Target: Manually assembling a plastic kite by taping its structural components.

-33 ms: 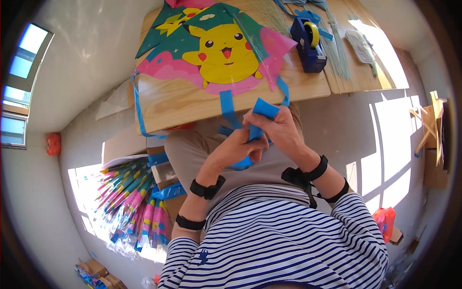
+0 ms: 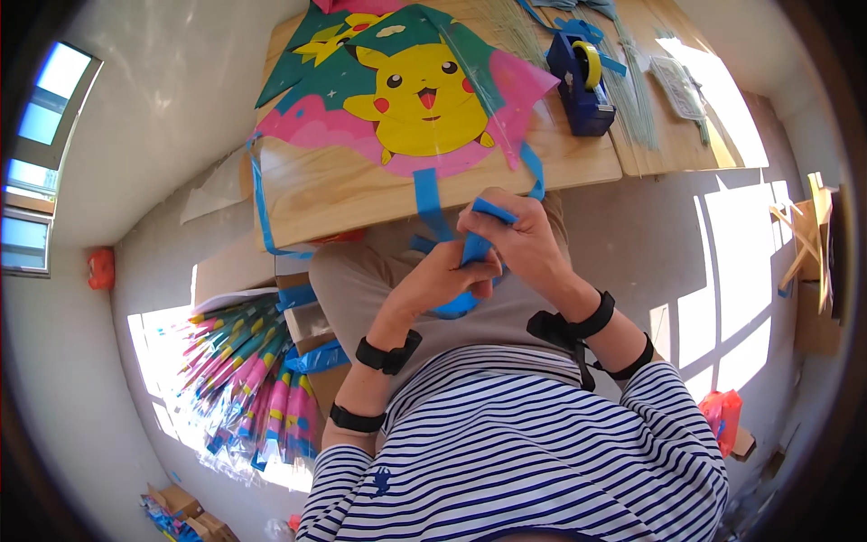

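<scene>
Over my lap, just off the table's front edge, both hands hold a blue ribbon strip (image 2: 474,248). My left hand (image 2: 441,278) is closed around its lower part. My right hand (image 2: 522,239) pinches its upper end, which sticks out past the thumb. More blue ribbon (image 2: 456,307) lies bunched below my hands, partly hidden by them. Ahead, a kite (image 2: 424,108) lies flat on the table, green and pink with a yellow cartoon creature. Blue tails (image 2: 427,200) hang from its lower edge at the left, middle and right.
A dark blue tape dispenser (image 2: 580,90) stands right of the kite on the wooden table (image 2: 578,167). Beyond it lie thin pale rods (image 2: 639,108) and a clear plastic tray (image 2: 677,88). Several rolled kites in clear wrapping (image 2: 248,375) lie low at my left. Wooden sticks (image 2: 795,244) stand far right.
The ribbon's upper end has folded down and looks narrower above my right hand, whose fingers have shifted slightly over it. My left hand stays nearly in place.
</scene>
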{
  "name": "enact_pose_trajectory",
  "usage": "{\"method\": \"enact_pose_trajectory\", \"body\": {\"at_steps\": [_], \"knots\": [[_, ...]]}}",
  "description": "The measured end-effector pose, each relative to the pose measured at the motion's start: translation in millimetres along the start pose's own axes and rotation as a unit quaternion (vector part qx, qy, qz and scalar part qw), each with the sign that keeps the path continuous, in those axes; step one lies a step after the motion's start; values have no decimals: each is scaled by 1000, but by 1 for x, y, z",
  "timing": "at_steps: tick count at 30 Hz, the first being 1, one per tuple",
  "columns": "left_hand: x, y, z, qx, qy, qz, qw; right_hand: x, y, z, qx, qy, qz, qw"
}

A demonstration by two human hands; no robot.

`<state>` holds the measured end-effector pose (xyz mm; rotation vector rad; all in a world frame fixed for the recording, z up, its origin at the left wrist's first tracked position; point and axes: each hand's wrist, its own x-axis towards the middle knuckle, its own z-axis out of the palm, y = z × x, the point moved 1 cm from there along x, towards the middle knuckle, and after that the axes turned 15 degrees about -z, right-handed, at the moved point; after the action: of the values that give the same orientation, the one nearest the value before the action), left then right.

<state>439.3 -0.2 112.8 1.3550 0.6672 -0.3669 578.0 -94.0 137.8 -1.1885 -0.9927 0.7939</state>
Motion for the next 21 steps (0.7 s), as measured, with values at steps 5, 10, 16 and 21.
{"method": "enact_pose_trajectory", "body": {"at_steps": [5,10,16,21], "knots": [[-22,2,-27,-50,152,185,970,-3,15,3,-91,-49,4,995],[-34,26,-20,-183,144,191,954,-8,26,13,-43,-90,47,994],[-20,16,-26,-228,218,199,928,-6,8,15,-128,-48,-22,990],[-16,14,-25,-257,225,196,919,-3,7,16,-98,-19,-33,994]]}}
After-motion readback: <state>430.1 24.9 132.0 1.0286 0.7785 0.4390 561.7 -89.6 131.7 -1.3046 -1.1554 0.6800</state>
